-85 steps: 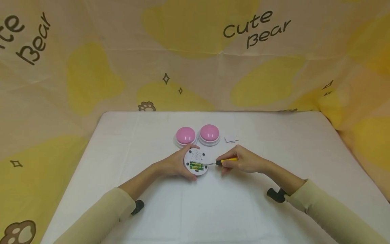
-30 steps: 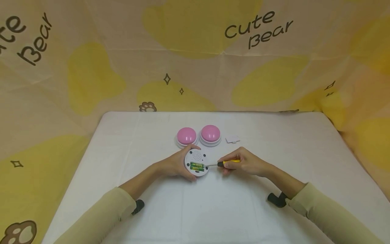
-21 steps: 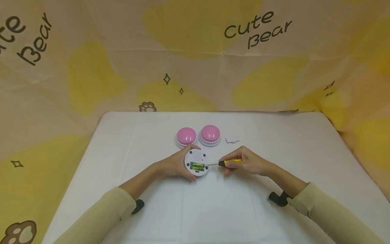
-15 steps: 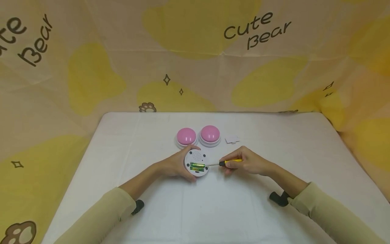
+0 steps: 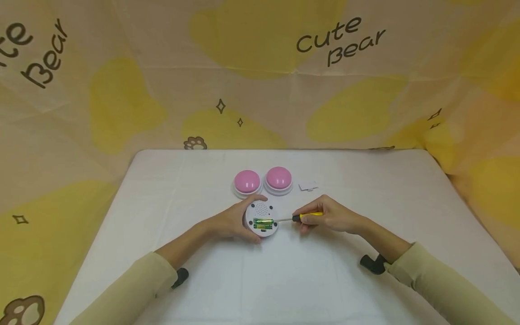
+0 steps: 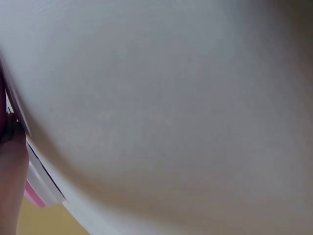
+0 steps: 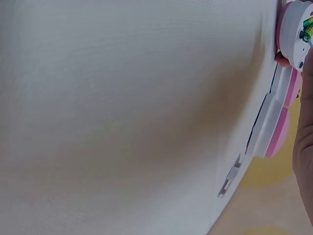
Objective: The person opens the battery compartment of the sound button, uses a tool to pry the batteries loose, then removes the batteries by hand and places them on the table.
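My left hand (image 5: 232, 221) grips a round white push-button light or buzzer (image 5: 261, 209), turned underside up, with fingers and thumb around its rim. Two green batteries (image 5: 263, 224) lie side by side in its uncovered compartment. From the right, my right hand (image 5: 336, 217) holds a yellow-and-black screwdriver (image 5: 311, 216), its tip at the right end of the batteries; whether it touches them is too small to tell. The right wrist view shows the same device's pink dome side facing the table. In the left wrist view, part of my left hand (image 6: 13, 171) shows at the edge.
Two more white-based buttons with pink domes, a left one (image 5: 247, 181) and a right one (image 5: 278, 178), stand just behind the left hand. A small white battery cover (image 5: 308, 185) lies to their right. The white table (image 5: 183, 180) meets a patterned yellow cloth (image 5: 260, 90) behind.
The screwdriver and right hand have shifted slightly right since the earliest frame. The held device has tipped and dropped slightly toward me; the upper battery now catches more light.
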`<state>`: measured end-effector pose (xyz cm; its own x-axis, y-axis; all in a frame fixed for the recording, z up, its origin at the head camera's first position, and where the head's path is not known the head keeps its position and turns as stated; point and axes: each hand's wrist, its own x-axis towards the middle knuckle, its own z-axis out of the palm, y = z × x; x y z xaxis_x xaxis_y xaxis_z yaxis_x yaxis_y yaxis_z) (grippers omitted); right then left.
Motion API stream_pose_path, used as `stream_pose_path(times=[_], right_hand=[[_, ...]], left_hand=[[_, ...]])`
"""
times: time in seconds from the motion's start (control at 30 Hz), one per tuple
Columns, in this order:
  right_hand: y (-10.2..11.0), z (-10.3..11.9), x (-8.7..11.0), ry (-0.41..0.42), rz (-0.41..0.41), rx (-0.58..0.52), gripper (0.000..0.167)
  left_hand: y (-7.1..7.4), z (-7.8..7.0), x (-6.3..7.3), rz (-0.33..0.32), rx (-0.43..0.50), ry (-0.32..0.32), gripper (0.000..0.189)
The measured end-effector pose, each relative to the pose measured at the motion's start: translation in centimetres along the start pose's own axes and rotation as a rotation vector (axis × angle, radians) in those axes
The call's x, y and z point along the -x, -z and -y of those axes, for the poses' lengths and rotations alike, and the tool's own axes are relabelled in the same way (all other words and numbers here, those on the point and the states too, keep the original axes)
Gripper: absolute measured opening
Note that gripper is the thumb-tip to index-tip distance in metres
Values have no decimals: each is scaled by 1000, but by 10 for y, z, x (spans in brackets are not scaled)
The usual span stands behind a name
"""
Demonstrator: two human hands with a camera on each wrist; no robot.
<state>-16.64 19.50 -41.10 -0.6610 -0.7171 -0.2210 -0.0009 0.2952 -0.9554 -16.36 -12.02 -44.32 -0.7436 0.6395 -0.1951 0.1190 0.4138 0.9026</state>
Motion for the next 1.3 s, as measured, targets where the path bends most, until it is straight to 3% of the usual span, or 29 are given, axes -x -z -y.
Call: stream_pose_path(times=[0.13,0.37,0.7,0.97,1.3], right_hand=[[0,-1,1,3,0,5,28],[1,-1,1,17,-8,8,29],[1,0,0,6,-33,1,28],[3,3,0,20,-28,-7,32],[4,8,3,-2,-43,-4,31]], left_hand=[[3,-2,3,7,-41,4,99],[0,-2,4,-38,-75,-1,103],[6,-5,9,0,-135,-18,100],[4,-4,6,-47,-140,-41,102],[13,-8,13,-3,-195,-37,98]])
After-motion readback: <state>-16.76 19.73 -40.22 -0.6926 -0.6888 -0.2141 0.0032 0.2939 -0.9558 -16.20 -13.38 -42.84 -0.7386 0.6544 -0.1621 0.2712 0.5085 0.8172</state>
